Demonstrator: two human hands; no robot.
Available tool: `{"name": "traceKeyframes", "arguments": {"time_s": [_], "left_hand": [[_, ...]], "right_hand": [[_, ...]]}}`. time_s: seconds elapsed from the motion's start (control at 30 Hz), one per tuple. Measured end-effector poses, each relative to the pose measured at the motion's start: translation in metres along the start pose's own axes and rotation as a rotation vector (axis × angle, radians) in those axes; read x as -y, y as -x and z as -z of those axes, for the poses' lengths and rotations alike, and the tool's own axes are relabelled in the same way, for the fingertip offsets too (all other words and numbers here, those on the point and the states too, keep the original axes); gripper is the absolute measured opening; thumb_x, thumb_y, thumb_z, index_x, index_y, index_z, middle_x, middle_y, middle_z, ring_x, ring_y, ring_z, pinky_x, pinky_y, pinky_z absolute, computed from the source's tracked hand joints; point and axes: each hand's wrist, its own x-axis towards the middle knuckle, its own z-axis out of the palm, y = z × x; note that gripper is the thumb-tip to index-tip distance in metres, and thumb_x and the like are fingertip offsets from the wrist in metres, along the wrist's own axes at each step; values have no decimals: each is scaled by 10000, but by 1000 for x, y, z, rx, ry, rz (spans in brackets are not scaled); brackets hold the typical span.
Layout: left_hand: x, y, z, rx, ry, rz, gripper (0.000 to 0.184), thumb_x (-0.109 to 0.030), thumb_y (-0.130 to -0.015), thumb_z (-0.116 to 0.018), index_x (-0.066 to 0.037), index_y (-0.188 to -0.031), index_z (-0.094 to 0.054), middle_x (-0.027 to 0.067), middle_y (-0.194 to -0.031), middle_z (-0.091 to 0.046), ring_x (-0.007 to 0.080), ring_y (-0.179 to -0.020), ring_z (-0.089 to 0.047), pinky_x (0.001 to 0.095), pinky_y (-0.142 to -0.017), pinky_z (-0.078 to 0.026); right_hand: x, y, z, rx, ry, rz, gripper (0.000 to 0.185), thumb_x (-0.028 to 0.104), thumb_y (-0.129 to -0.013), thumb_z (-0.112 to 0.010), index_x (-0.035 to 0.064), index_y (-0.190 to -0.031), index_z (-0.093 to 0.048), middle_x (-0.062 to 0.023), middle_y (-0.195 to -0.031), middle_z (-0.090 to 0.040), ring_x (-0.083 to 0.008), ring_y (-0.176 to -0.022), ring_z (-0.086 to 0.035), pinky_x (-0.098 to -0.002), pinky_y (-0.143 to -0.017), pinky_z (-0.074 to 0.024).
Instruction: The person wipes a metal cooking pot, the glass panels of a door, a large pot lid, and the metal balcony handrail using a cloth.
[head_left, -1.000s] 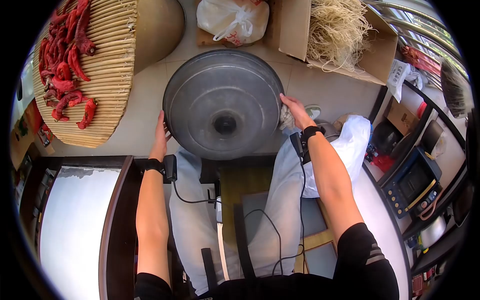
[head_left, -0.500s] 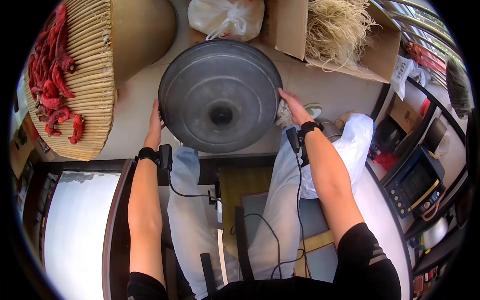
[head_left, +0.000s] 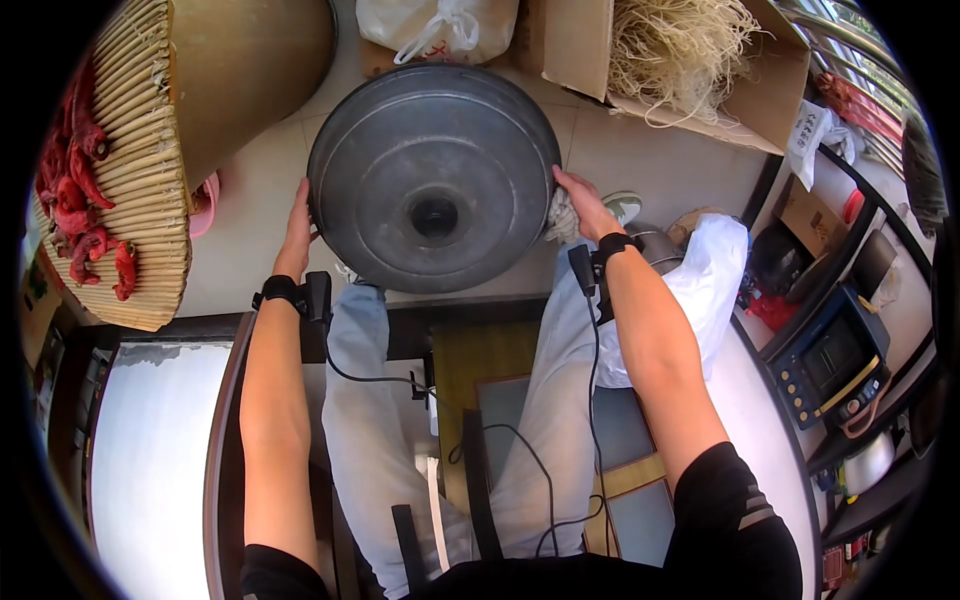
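Note:
A large dark grey round pot lid (head_left: 370,170) with a black knob (head_left: 434,217) at its middle is held out in front of my legs. My left hand (head_left: 298,232) grips its left edge, fingers curled under the rim and partly hidden. On the opposite edge, my right hand (head_left: 588,205) has its thumb toward the rim, with a bunched whitish cloth (head_left: 562,218) beneath it. Most of the right fingers are out of sight.
Red chillies (head_left: 75,190) lie on a slatted reed mat (head_left: 150,230) at left. Beyond the lid are a tied white bag (head_left: 440,25) and a cardboard box (head_left: 575,45) of pale dried strands (head_left: 680,50). A white plastic bag (head_left: 700,300) sits by my right forearm.
The lid and both hands have shifted slightly away from me and to the left in view. The view itself has also moved a little, and a pink object now shows beside the mat.

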Motion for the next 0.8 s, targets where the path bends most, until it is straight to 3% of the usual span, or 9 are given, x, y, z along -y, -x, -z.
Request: {"name": "traceKeyframes", "arguments": {"time_s": [0.23,0.53,0.8], "left_hand": [[-2,-6,-3,-26,-8,-5,960,-805,-853,-412,-67,-1468,-422,139,-1423,-492,289,-1329,-428,457,-1108,-304],[9,-15,-3,-58,97,9,923,-773,-871,-422,-76,-1477,-416,130,-1460,-464,268,-1351,-408,463,-1136,-265],[13,-3,1,44,187,-68,912,-706,-896,-450,-90,-1550,-293,100,-1603,-296,268,-1491,-224,492,-1189,-136]], "right_hand": [[-9,-10,7,23,-25,5,620,396,-916,-702,-48,-1325,-556,-142,-1322,-599,-217,-1210,-557,-330,-1035,-427],[-14,-7,1,-134,101,66,624,415,-881,-739,-43,-1282,-601,-140,-1287,-623,-219,-1219,-546,-330,-1047,-397],[-14,-9,-1,-103,57,99,631,424,-874,-744,-54,-1264,-610,-135,-1233,-648,-206,-1154,-570,-332,-1021,-408]]}}
